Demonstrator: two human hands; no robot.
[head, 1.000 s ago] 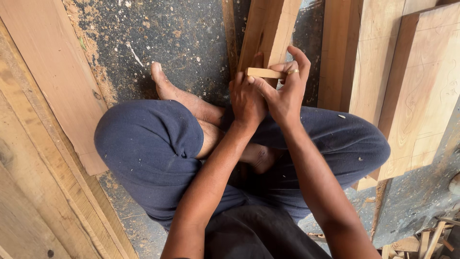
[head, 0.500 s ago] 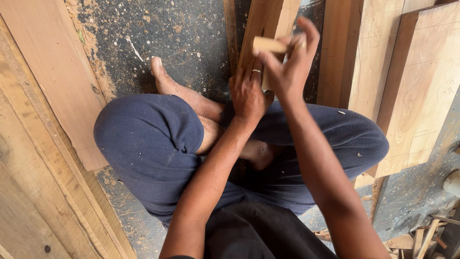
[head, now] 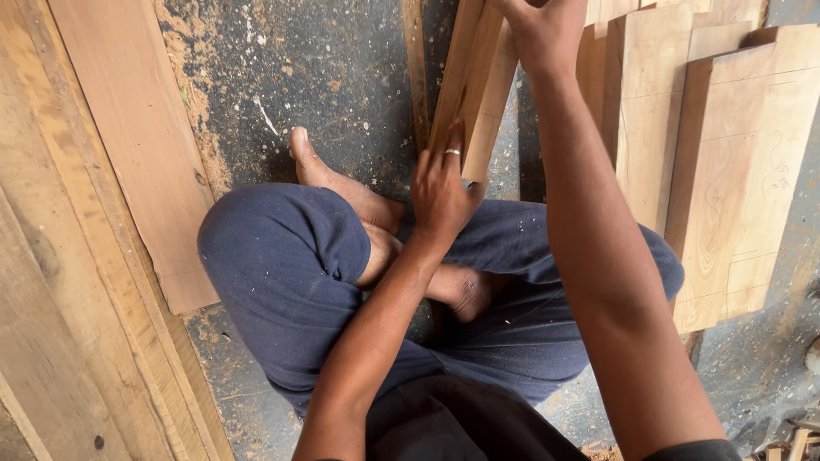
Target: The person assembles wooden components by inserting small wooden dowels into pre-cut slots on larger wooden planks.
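I sit cross-legged on the floor in dark blue trousers. A narrow wooden plank (head: 474,77) runs from my lap up towards the top edge. My left hand (head: 440,183), with a ring on one finger, grips the plank's near end, fingers laid along its face. My right hand (head: 542,30) is raised to the top edge, over the plank's far part. Its fingers are cut off by the frame, so what it holds is hidden.
Broad pale boards (head: 735,171) lie to the right and a long board (head: 137,145) to the left, with more planks (head: 51,324) along the left edge. A thin wooden strip (head: 416,68) lies beside the held plank. The dark floor (head: 342,77) is dusty. Small wood scraps (head: 794,440) sit at bottom right.
My right hand, which held a small wooden block next to the left hand, has risen to the top edge. The block is out of sight. My left hand now grips the plank.
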